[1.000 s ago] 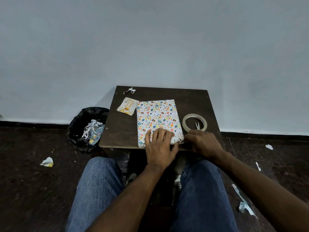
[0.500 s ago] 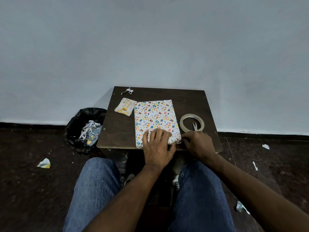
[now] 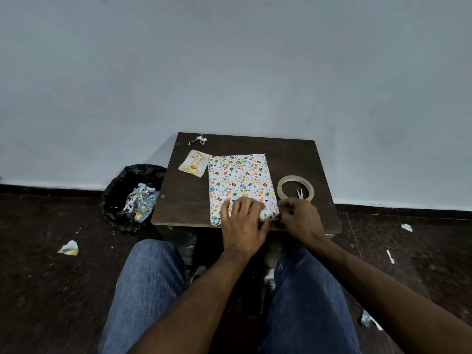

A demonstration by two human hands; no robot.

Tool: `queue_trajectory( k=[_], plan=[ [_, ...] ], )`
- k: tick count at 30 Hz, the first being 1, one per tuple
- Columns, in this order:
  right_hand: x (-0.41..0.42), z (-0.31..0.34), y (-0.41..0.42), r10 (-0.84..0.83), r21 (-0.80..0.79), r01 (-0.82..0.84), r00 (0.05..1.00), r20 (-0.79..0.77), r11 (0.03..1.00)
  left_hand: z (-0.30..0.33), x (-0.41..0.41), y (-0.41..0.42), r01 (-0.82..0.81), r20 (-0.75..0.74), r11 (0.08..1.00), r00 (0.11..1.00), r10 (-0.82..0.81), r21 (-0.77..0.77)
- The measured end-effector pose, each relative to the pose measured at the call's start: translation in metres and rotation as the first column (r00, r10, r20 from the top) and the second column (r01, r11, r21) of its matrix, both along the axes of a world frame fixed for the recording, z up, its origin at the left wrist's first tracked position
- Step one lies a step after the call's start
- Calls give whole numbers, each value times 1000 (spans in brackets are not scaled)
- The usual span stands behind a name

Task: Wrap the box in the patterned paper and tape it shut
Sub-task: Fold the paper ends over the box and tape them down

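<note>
The box wrapped in white patterned paper (image 3: 238, 180) lies flat on the small dark table (image 3: 293, 157), its near end at the table's front edge. My left hand (image 3: 242, 226) presses flat on the box's near end, fingers spread on top. At the box's near right corner, my right hand (image 3: 300, 219) has curled fingers on the paper's edge. A roll of clear tape (image 3: 295, 188) lies to the right of the box, and small scissors (image 3: 299, 193) rest inside its ring.
A small printed card (image 3: 195, 163) lies left of the box, a paper scrap (image 3: 198, 140) at the far left corner. A black bin bag with paper offcuts (image 3: 132, 198) stands left of the table. Scraps litter the dark floor. My knees are under the table's front.
My right hand has moved slightly left and in to the box's near right corner. The left hand stays pressed on the box.
</note>
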State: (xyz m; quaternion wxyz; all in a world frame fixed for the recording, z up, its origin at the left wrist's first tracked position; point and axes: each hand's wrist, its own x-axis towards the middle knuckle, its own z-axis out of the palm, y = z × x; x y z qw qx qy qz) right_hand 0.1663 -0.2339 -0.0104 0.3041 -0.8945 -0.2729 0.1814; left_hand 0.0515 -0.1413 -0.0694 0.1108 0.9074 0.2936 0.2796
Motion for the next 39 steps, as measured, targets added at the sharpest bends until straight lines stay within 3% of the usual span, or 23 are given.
queue_trajectory(
  k=[3,6,12,14,17,20,29,34,39],
  plan=[
    [-3,6,0,-26,68,35,991,-134,997,2,0,-1,-2,-13,1000,1000,2,-12],
    [-4,12,4,-36,130,56,988,-151,990,5,-1,-2,9,-37,998,999,-11,-57],
    [-13,10,9,106,-33,-106,994,4,994,11,-16,16,102,49,984,994,-95,-146],
    [-17,8,9,176,-104,-167,981,79,980,10,-26,30,-6,93,983,995,24,-184],
    [-21,5,12,212,-139,-195,970,118,971,10,-40,50,-187,23,898,977,213,-398],
    [-26,6,16,240,-186,-208,957,165,960,9,-47,54,-154,-4,845,984,177,-512],
    [-12,31,26,410,-440,-282,883,228,853,2,-69,37,-84,23,910,995,102,-405],
    [-2,37,26,410,-454,-284,888,208,844,-6,-81,50,13,-45,956,999,-28,-293],
    [12,26,18,277,-314,-123,814,511,941,-2,-88,61,54,-123,967,989,-87,-247]
  ],
)
